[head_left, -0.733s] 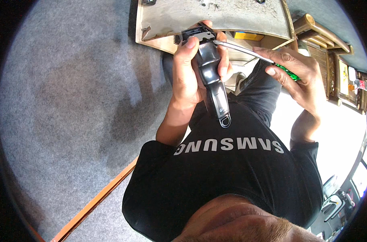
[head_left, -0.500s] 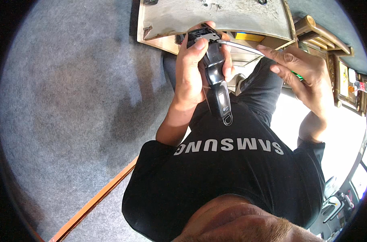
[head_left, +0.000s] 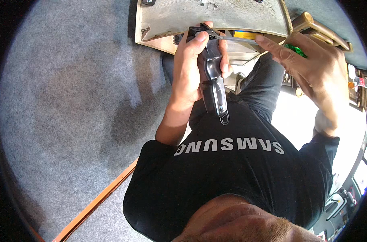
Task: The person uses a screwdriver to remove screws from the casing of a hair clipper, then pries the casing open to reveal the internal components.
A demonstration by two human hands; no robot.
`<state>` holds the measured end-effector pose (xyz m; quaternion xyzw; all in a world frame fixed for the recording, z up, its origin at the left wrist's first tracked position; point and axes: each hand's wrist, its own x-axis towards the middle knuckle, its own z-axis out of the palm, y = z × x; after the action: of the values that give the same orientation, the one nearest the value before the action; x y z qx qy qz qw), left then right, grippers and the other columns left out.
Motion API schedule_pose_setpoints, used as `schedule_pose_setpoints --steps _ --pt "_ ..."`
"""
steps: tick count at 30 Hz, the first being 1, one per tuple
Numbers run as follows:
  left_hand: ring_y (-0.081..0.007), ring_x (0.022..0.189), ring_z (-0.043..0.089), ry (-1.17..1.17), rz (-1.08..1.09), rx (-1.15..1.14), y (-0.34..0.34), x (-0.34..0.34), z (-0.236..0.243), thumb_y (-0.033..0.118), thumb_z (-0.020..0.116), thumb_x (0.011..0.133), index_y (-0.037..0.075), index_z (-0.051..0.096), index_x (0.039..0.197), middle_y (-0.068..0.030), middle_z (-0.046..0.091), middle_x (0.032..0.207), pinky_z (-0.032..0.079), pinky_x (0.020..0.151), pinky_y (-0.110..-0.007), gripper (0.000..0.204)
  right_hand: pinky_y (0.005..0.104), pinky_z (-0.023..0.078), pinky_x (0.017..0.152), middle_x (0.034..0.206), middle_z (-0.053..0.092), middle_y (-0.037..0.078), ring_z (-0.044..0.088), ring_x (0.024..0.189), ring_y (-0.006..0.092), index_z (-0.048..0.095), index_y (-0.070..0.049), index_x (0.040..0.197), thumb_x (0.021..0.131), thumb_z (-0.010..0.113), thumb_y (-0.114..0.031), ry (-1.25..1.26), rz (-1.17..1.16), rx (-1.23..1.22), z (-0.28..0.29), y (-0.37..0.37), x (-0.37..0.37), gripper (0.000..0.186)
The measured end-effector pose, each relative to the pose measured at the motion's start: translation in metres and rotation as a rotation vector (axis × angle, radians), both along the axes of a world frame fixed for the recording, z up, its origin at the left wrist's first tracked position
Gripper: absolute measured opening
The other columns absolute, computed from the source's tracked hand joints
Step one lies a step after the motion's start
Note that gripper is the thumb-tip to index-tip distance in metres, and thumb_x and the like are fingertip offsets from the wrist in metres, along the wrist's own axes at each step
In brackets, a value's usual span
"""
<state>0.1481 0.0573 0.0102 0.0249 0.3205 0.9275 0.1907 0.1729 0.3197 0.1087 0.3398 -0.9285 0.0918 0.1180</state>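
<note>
My left hand (head_left: 186, 74) is wrapped round a black hair clipper (head_left: 214, 66), its thumb on the opened head end and fingertips showing along the right side. The clipper hangs down toward my chest, with a small loop at its lower end. From the right, my right hand (head_left: 312, 70) holds a screwdriver (head_left: 242, 39) with a long metal shaft and a green handle, mostly hidden in the palm. One finger stretches along the shaft. The screwdriver's tip lies at the clipper's head, close to my left thumb; exact contact cannot be made out.
Just beyond my hands stands a worn table (head_left: 232, 16) with small screws (head_left: 209, 5) on top. A yellow box (head_left: 245, 34) sits in the open compartment under its edge. At right is a bamboo chair (head_left: 320, 30). Grey carpet (head_left: 78, 88) spreads at left, crossed by an orange-brown strip (head_left: 99, 199).
My right hand has shifted outward to the right, and the screwdriver lies closer to level. The clipper has turned slightly in my left hand, so its side panel shows less.
</note>
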Motion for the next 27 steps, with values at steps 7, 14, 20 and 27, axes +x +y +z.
schedule_pose_setpoints --steps 7,14,20,27 --pt "-0.0255 0.062 0.063 0.067 -0.021 -0.157 -0.009 -0.001 0.007 0.027 0.057 0.105 0.005 0.043 0.139 -0.0189 0.062 0.098 0.054 0.057 -0.040 0.043 0.0342 0.055 0.056 0.079 0.064 0.002 0.065 0.063 0.0154 0.073 -0.025 0.138 0.096 0.072 -0.021 0.015 -0.011 0.055 0.000 -0.008 0.009 0.042" --pt "-0.0233 0.063 0.063 0.081 -0.068 -0.109 -0.012 -0.005 0.005 0.027 0.059 0.105 0.005 0.046 0.136 -0.0163 0.060 0.095 0.055 0.056 -0.038 0.040 0.0362 0.053 0.059 0.086 0.072 0.014 0.068 0.067 0.0226 0.073 -0.006 0.133 0.103 0.065 -0.014 -0.258 0.086 -0.359 -0.021 -0.010 0.004 0.032" --pt "-0.0234 0.065 0.065 0.177 -0.046 -0.225 -0.013 -0.007 0.004 0.023 0.060 0.104 0.005 0.045 0.139 -0.0165 0.062 0.097 0.056 0.056 -0.038 0.042 0.0324 0.052 0.058 0.089 0.076 0.015 0.066 0.063 0.0186 0.070 -0.003 0.137 0.108 0.060 -0.018 -0.417 0.046 -0.493 -0.029 -0.013 0.008 0.034" --pt "-0.0233 0.066 0.060 0.272 -0.017 -0.418 -0.012 -0.006 -0.001 0.034 0.059 0.106 0.006 0.045 0.142 -0.0143 0.058 0.100 0.052 0.056 -0.038 0.048 0.0335 0.051 0.058 0.080 0.070 0.014 0.063 0.061 0.0194 0.067 -0.009 0.143 0.109 0.055 -0.013 -0.532 0.045 -0.535 -0.036 -0.014 0.009 0.036"
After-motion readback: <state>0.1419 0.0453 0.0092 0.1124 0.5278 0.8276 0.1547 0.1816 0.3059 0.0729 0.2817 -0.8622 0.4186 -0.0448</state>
